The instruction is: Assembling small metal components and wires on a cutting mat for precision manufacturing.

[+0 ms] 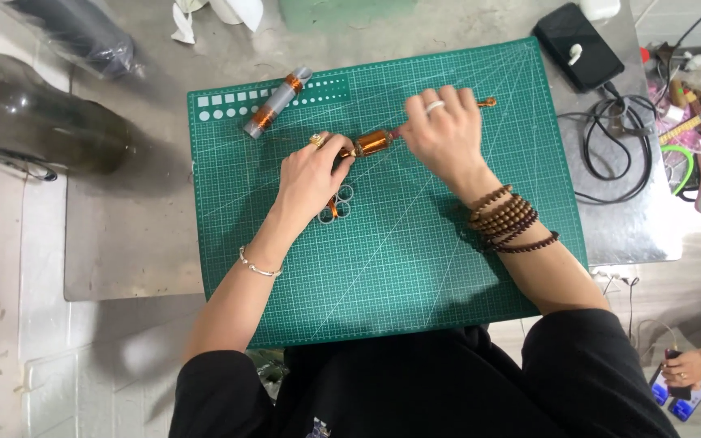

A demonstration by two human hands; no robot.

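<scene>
- far left i see a dark glass bottle (50, 113) lying on the table (123, 251), well apart from the hands.
- on the green cutting mat (415, 276), near its upper left corner, lies a clear tube with copper windings (277, 103), tilted and untouched.
- my left hand (311, 180) rests on the mat, fingers curled narrow around the left end of a copper coil on a rod (373, 143); a ring shows at a knuckle and a thin bracelet (256, 265) on the wrist.
- just below that hand sit a few small clear rings (341, 204) with an orange piece among them, partly hidden under the palm.
- the coil is held between both hands, just above the mat's middle, lying roughly level.
- my right hand (444, 134) closes on the rod's right part, fingers pinched tight; the rod's orange tip (487, 102) pokes out past them.
- brown bead bracelets (509, 219) wrap the right wrist.
- further right, off the mat, a black phone (579, 45) and coiled black cables (614, 146) lie on the table.
- bottom right, another person's hand (683, 369) holds a small device.
</scene>
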